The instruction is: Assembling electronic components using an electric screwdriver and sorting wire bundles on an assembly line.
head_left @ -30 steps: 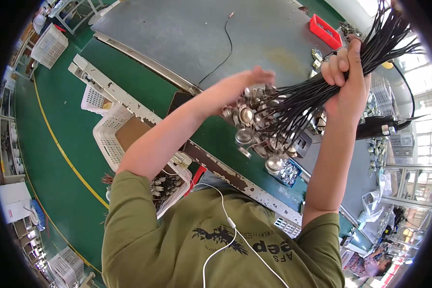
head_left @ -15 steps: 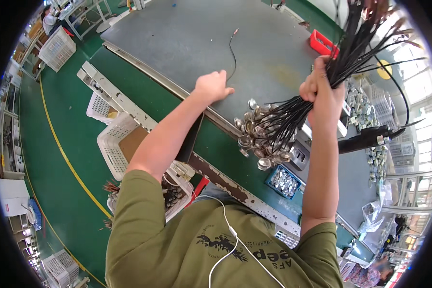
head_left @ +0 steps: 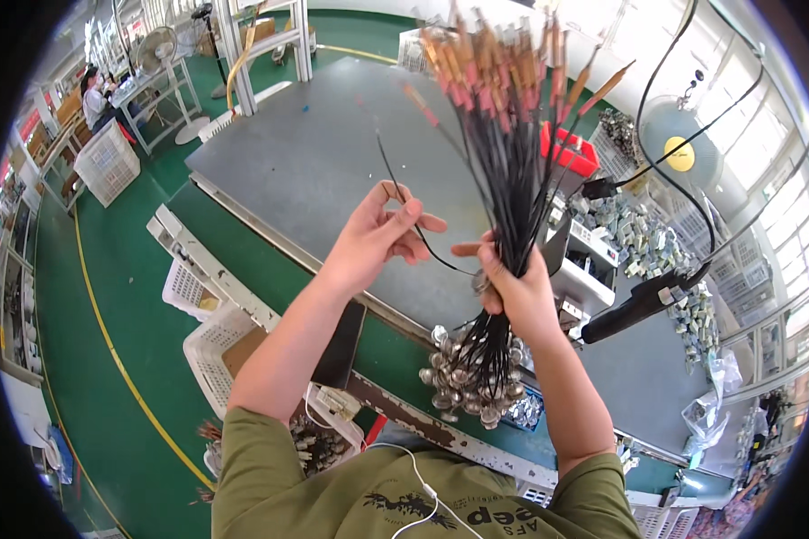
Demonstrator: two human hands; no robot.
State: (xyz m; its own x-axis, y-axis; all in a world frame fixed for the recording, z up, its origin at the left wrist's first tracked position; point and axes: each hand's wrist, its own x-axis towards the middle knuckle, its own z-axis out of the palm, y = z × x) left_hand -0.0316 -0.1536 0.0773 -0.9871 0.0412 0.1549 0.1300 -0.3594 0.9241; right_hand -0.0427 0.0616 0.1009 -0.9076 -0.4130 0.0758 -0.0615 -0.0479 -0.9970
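My right hand [head_left: 523,292] is closed around the middle of a thick bundle of thin black cables [head_left: 512,193], held upright above the bench edge. Copper-coloured and pink tips fan out at its top, and round silvery metal heads [head_left: 467,377] cluster at its lower end. My left hand [head_left: 377,229], just left of the bundle, has its thumb and fingers lightly closed on a single black cable [head_left: 442,260]. That cable's tip points up and away, blurred, while its round metal end lies against the fingers of my right hand.
The grey bench [head_left: 288,135] stretches ahead. A red bin [head_left: 568,151], metal box-like devices [head_left: 589,265], piled small metal parts [head_left: 643,234] and a black-handled tool [head_left: 634,310] are to the right. Below the bundle sits a blue parts tray [head_left: 523,411]. A white basket [head_left: 211,337] stands lower left.
The single cable has come up off the bench in my left hand. My right hand has moved lower and leftward, bringing the bundle from a slant to nearly upright.
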